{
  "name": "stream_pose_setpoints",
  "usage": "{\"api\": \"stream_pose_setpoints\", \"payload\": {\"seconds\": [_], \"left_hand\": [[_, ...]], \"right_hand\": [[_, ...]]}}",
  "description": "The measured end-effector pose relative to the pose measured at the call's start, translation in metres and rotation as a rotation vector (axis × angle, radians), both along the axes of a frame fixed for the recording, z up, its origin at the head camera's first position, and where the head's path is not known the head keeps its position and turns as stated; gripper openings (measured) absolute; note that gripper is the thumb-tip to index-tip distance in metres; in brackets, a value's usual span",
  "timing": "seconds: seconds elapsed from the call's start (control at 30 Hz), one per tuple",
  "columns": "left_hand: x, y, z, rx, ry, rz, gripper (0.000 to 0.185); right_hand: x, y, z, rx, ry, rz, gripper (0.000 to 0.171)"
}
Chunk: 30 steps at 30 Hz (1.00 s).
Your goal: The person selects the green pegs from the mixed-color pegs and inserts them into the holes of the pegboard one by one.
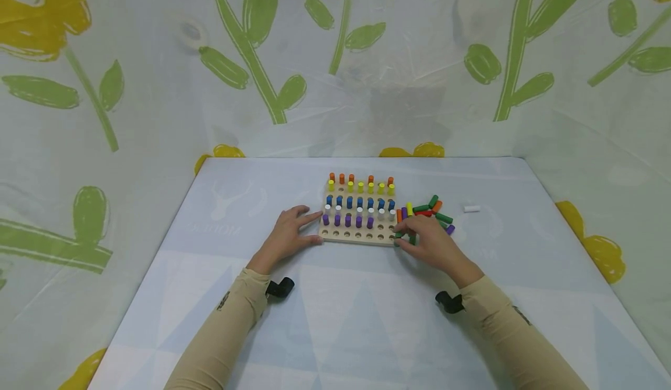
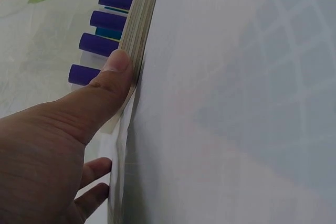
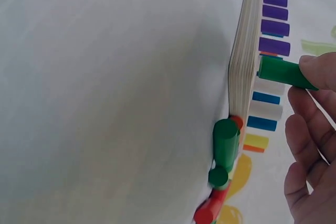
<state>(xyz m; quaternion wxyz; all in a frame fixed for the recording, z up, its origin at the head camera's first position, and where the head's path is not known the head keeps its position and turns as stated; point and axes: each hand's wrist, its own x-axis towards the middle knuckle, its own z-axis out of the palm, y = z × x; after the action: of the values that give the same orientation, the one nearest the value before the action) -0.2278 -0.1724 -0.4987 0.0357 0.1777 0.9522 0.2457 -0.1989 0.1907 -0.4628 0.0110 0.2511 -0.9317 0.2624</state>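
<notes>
Right hand [image 1: 434, 243], at 4 o'clock of the pegboard as seen from the head: thumb and index finger pinch a green peg [image 3: 281, 71] near the board's 4 o'clock corner; whether the peg touches the board cannot be told. Left hand [image 1: 285, 236], at 9 o'clock: fingers spread, thumb resting against the near end of the board's side. Between the hands, flat on the desk [image 1: 335, 297], lies the wooden pegboard [image 1: 352, 239], its upright pegs in rows by colour. From 6 toward 12 o'clock, past a front row of holes, stand five purple pegs [image 1: 348, 221], then white pegs [image 1: 359, 211], blue pegs [image 1: 349, 202], yellow pegs [image 1: 360, 188] and, farthest, orange pegs [image 1: 342, 178]. At 3 o'clock, just beside the board, is a heap of loose pegs [image 1: 444, 217] in green, red, orange, yellow and purple; farther out at 3 o'clock, a single white peg [image 1: 472, 209] lies on its side. Toward 12 o'clock, beyond the desk, hangs a flower-printed sheet [image 1: 335, 116]
</notes>
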Motion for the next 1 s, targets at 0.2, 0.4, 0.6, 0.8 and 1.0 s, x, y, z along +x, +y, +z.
{"api": "stream_pose_setpoints", "payload": {"seconds": [0.2,0.4,0.6,0.8,1.0], "left_hand": [[-0.001,-0.001,-0.002,0.000,0.004,-0.001,0.073],[-0.001,0.000,-0.003,0.003,-0.006,0.002,0.072],[-0.001,0.000,-0.003,0.000,-0.005,0.004,0.073],[-0.001,0.001,-0.003,-0.004,0.010,-0.002,0.073],[0.001,0.000,-0.001,-0.003,0.016,0.000,0.073]], "right_hand": [[-0.001,-0.007,0.000,-0.001,0.001,0.011,0.018],[-0.003,-0.015,0.000,-0.002,0.020,0.030,0.017],[-0.006,-0.023,-0.002,-0.013,0.014,0.048,0.018],[-0.006,-0.031,-0.001,-0.049,-0.004,0.063,0.018],[-0.008,-0.038,-0.001,-0.015,0.010,0.055,0.018]]}}
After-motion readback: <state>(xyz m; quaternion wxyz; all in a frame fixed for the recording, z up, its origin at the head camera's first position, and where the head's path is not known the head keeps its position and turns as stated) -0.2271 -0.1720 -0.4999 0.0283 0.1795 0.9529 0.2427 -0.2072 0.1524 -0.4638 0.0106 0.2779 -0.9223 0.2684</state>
